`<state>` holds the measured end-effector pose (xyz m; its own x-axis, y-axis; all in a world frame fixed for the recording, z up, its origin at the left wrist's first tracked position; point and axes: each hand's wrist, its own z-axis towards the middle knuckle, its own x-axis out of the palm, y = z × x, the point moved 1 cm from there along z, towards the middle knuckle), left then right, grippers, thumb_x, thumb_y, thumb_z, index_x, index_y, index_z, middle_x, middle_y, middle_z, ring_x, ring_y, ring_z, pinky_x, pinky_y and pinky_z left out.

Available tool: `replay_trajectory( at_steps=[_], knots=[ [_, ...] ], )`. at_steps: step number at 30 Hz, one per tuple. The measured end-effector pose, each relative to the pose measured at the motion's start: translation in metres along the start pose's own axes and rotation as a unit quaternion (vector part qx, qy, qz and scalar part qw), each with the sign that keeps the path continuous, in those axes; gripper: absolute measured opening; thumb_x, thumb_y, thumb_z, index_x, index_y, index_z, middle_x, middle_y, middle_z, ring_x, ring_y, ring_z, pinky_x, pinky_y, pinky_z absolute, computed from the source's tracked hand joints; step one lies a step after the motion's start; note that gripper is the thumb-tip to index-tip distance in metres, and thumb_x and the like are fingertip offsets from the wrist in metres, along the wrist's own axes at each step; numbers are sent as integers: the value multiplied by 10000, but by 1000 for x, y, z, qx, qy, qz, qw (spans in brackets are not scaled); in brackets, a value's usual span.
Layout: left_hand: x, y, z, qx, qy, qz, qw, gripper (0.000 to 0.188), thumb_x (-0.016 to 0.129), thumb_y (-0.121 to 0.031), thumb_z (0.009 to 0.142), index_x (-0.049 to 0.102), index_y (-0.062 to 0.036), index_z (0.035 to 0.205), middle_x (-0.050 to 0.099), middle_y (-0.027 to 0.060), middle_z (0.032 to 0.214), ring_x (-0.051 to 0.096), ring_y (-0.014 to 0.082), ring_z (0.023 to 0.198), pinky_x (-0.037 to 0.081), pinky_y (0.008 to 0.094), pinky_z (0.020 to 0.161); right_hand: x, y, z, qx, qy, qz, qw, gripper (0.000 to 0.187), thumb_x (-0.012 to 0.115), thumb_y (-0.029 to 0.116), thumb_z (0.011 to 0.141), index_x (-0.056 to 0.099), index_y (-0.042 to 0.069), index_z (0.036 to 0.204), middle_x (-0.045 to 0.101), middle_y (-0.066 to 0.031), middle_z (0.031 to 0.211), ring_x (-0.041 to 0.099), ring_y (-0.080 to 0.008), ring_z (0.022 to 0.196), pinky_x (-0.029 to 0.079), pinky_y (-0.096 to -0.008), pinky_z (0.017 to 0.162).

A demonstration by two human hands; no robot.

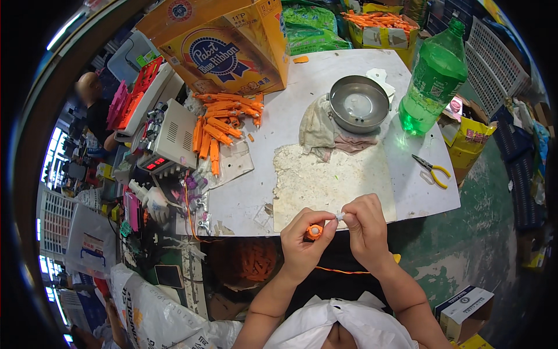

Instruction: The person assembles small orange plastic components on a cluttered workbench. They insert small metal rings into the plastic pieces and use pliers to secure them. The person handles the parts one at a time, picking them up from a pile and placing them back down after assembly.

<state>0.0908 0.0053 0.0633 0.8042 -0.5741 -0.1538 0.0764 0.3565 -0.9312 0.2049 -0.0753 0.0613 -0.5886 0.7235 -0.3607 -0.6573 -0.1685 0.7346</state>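
Observation:
Over the near edge of the table, my left hand (297,239) is closed around an orange plastic piece (314,232), its round end with a pale centre facing up. My right hand (367,228) is closed too, pinching a small pale blue-white piece (340,216) that meets the left fingertips. Most of the orange piece is hidden by the fingers. Just beyond the hands lies a worn cream board (331,183). Similar long orange plastic pieces (224,119) lie heaped at the table's left side.
A metal bowl (359,103) rests on a stained rag (317,128). Right of it stand a green bottle (436,75) and yellow-handled pliers (431,171). A cardboard box (232,49) is at the back left, a beige power unit (174,135) at the left edge. Below hangs a thin orange wire (343,271).

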Motion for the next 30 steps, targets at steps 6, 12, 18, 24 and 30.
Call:
replay_trajectory(
  at_steps=[6, 12, 18, 24, 30],
  knots=[
    [1, -1, -1, 10, -9, 32, 999, 73, 679, 13, 783, 636, 14, 843, 523, 12, 673, 439, 61, 590, 336, 198, 531, 3, -2, -2, -65, -24, -98, 993, 108, 635, 29, 774, 557, 28, 849, 520, -94, 776, 489, -280, 758, 414, -365, 671],
    [1, 1, -1, -19, 6, 13, 1000, 51, 659, 25, 789, 620, 10, 816, 509, -2, 681, 417, 48, 587, 317, 194, 524, 4, -3, -3, -78, -26, -130, 988, 135, 642, 19, 752, 556, 36, 855, 519, -90, 786, 492, -279, 770, 417, -366, 681],
    [-1, 10, 0, -79, 29, -74, 994, 69, 654, -31, 806, 600, 0, 835, 504, -17, 714, 404, 35, 599, 313, 189, 528, 4, -4, -6, 18, 9, -28, 999, 85, 612, 56, 813, 554, 8, 852, 519, -99, 777, 485, -280, 762, 406, -348, 677],
    [-3, 13, 2, -191, 46, -209, 958, 111, 652, -85, 815, 580, -7, 845, 509, -3, 688, 450, 53, 607, 364, 195, 549, 2, -10, -8, 155, 41, 129, 979, 106, 582, 90, 857, 551, -11, 845, 517, -105, 771, 471, -278, 742, 390, -339, 665],
    [-4, 28, 6, -258, 44, -326, 908, 145, 637, -122, 812, 545, -15, 843, 500, 25, 645, 475, 99, 587, 410, 251, 575, 8, -44, -2, 27, 18, -185, 982, 102, 616, 95, 825, 555, 13, 823, 519, -95, 771, 479, -261, 755, 390, -358, 691]
  ],
)
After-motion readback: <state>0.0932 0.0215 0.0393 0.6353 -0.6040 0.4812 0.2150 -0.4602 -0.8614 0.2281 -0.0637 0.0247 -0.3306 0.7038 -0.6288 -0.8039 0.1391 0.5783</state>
